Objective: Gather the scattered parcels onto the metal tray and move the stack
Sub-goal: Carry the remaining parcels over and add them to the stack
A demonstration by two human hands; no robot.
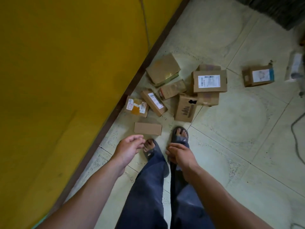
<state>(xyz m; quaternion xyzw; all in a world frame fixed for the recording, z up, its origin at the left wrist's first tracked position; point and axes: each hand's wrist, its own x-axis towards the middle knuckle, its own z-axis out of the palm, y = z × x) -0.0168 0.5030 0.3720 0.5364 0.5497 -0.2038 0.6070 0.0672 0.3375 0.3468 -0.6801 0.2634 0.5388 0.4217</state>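
Left hand [128,149] and right hand [180,157] loosely curled, empty, over pale tiled floor [231,129] beside yellow wall [66,63]

A single head-worn wide-angle camera looks steeply down from standing height at the tiled floor [231,121], taking in both forearms, feet and yellow wall [66,80].

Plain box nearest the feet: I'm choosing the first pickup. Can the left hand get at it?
Probably yes: the left hand is open just short of the plain box, and nothing lies between them.
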